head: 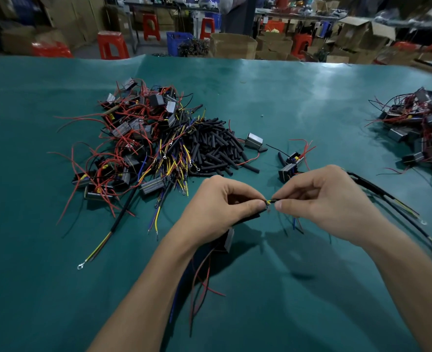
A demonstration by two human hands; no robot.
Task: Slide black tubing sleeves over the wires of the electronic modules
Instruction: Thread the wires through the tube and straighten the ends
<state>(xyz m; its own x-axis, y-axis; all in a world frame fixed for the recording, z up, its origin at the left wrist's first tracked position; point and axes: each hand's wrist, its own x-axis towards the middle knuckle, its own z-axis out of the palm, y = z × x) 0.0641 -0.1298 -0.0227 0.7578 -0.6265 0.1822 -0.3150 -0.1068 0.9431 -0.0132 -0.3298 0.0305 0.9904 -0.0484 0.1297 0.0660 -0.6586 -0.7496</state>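
Tubing sleeves [216, 146] heaped between module pile [131, 133] and hands [268, 201].

A small assembly workshop: a green-covered worktop [286, 92] bears heaps of wired modules [133, 138] and black sleeves [215, 146], with cardboard boxes [232, 45] and red stools [112, 44] behind.

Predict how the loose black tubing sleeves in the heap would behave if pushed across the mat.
The black tubing sleeves look like short round tubes, so they would probably roll and scatter. They appear hollow, likely light. The green mat looks smooth, so little should stop them.
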